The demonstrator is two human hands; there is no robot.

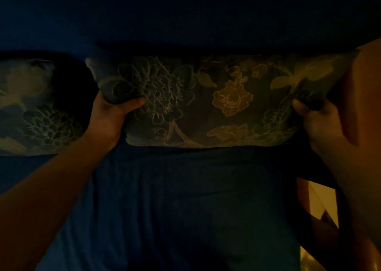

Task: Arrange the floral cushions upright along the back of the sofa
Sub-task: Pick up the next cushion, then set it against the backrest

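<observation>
The scene is very dim. A floral cushion (216,101) stands upright against the dark blue sofa back (185,19), its lower edge resting on the seat. My left hand (111,114) grips its left side, thumb on the front face. My right hand (317,118) pinches its right edge. A second floral cushion (35,108) stands upright against the sofa back at the far left, separated from the first by a dark gap.
The blue sofa seat (175,209) fills the lower middle. At the right, an orange-lit surface (367,105) rises behind my right hand, and a bright yellowish patch of floor (321,200) shows beside the seat's right edge.
</observation>
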